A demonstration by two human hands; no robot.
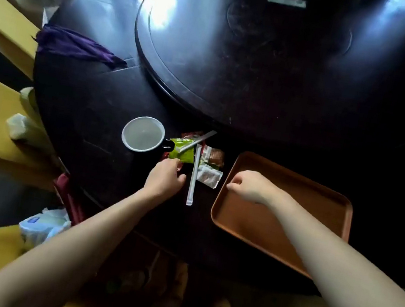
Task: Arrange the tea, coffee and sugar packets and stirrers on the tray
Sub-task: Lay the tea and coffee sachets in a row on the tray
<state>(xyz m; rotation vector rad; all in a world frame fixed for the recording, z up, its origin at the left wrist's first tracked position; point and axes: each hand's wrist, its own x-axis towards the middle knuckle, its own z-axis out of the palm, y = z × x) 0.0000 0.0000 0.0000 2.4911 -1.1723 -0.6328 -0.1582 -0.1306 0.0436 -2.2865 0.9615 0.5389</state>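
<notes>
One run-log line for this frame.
tray: bare | packets: heaped on table | left hand: at heap | right hand: over tray | stage: start

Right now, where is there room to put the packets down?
The brown tray is bare beyond the right hand. It is crowded between the cup and the tray, where packets and stirrers pile by the left hand.

1. Dim room; the dark table point(89, 111) swallows detail.
2. Window glare streaks its far-left and far-right edges.
3. Wide-angle lens bends the frame edges.
4. Whole picture soft, far corners smeared.
</notes>
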